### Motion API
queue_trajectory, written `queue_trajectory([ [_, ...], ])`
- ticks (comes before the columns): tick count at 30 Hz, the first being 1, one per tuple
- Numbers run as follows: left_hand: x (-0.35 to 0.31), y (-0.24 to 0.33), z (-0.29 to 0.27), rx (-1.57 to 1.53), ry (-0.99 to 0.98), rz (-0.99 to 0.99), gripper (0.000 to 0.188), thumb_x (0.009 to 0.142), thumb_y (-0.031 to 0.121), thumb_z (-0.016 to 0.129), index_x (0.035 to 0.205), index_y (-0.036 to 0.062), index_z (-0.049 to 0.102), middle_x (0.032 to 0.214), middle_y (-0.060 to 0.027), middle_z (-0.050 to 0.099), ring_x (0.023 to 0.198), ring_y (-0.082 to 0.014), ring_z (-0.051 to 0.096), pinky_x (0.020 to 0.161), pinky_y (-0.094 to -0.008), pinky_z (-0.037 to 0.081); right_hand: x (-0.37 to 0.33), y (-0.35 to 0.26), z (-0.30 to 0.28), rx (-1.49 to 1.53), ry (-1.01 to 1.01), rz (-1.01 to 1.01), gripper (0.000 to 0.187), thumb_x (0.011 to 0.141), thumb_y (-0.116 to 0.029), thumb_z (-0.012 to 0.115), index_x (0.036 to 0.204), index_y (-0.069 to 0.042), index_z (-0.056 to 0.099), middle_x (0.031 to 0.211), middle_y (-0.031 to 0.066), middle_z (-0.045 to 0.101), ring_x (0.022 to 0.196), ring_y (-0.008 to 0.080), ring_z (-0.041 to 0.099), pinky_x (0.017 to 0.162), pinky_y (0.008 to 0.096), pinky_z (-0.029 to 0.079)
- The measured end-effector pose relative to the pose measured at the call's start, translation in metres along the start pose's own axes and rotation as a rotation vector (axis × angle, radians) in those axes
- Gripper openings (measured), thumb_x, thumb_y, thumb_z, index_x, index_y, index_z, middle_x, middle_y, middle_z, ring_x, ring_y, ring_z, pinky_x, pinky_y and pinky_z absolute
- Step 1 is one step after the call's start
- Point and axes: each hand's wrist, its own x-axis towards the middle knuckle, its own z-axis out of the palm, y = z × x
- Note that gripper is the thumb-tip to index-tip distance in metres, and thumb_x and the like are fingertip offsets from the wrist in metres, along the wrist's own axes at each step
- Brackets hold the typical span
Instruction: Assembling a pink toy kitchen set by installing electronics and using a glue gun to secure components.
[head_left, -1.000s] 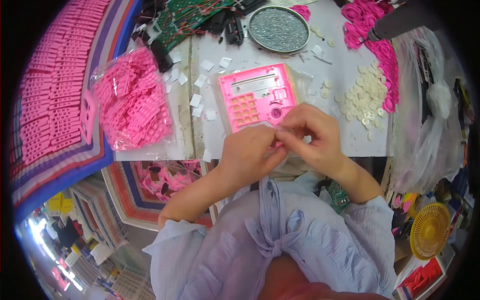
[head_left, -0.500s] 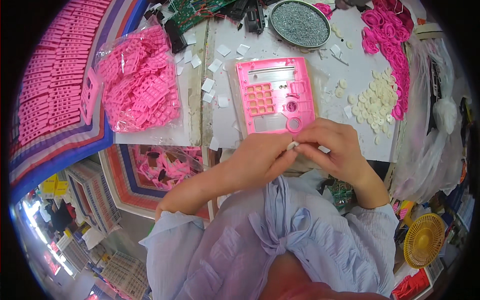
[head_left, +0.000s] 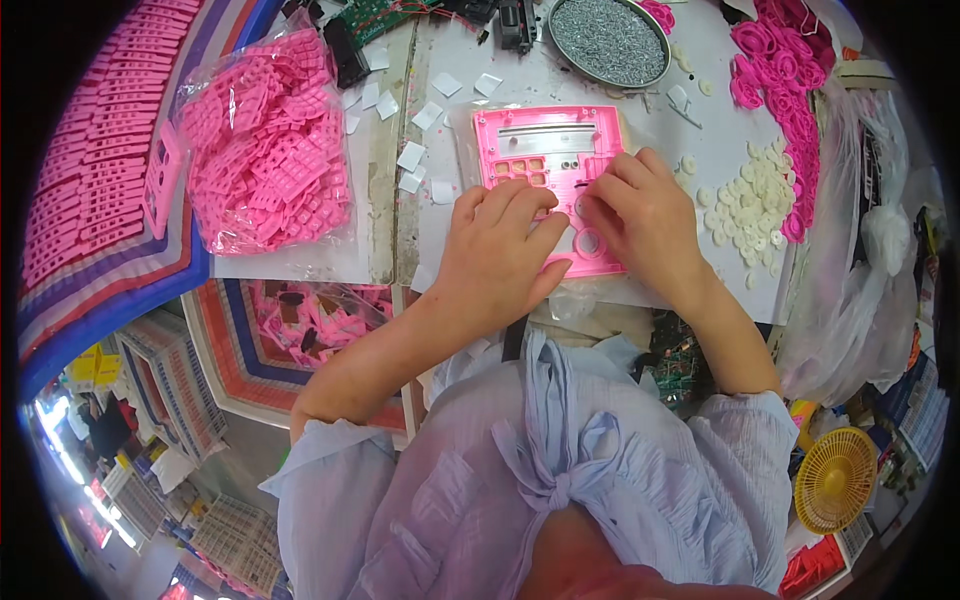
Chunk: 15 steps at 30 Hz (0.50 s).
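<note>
A pink plastic housing with square key openings, a grey strip and round rings lies on the white tabletop in front of me. My left hand rests over its lower left part, fingers spread and the thumb apart, with nothing seen in it. At the upper of its round openings, the fingertips of my right hand are pinched together and pointing down. Whatever they hold is hidden behind the fingers. Cream-white plastic discs lie in a loose pile to the right of my right hand.
A round tin of small screws stands behind the housing. Pink ring-shaped parts lie at the far right. On the left are a clear bag of pink keypad frames, white paper squares and rows of pink parts.
Both hands have moved forward from the housing's near edge to over it, and have parted. The small white piece pinched between them before is out of sight.
</note>
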Motion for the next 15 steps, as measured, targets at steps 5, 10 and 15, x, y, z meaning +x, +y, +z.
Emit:
queue_trajectory([
  [5, -0.0001, -0.0006, -0.0011, -0.006, -0.009, 0.004, 0.044, 0.076, 0.028, 0.077, 0.114, 0.0098, 0.066, 0.121, -0.0076, 0.059, 0.117, -0.0297, 0.054, 0.100, -0.0464, 0.036, 0.0014, -0.0059, 0.0048, -0.034, -0.013, 0.088, 0.014, 0.077, -0.010, 0.073, 0.085, -0.004, 0.064, 0.086, 0.0076, 0.060, 0.084, 0.0286, 0.059, 0.066, 0.0396, 0.053],
  [10, -0.0006, -0.0018, -0.0016, -0.011, -0.016, 0.011, 0.043, 0.077, 0.029, 0.076, 0.115, 0.0098, 0.065, 0.121, -0.0082, 0.059, 0.117, -0.0295, 0.054, 0.100, -0.0466, 0.036, 0.0024, -0.0001, 0.0061, -0.007, -0.055, 0.024, 0.015, 0.075, -0.010, 0.072, 0.084, -0.003, 0.063, 0.086, 0.0094, 0.061, 0.084, 0.0299, 0.059, 0.069, 0.0422, 0.051],
  [15, 0.0007, -0.0016, -0.0051, 0.012, -0.036, 0.020, 0.044, 0.078, 0.028, 0.076, 0.116, 0.0096, 0.065, 0.122, -0.0089, 0.059, 0.116, -0.0300, 0.055, 0.099, -0.0463, 0.038, 0.0069, -0.0050, 0.0087, -0.082, -0.072, 0.070, 0.016, 0.075, -0.011, 0.072, 0.086, -0.005, 0.064, 0.085, 0.0107, 0.061, 0.083, 0.0303, 0.059, 0.069, 0.0418, 0.049],
])
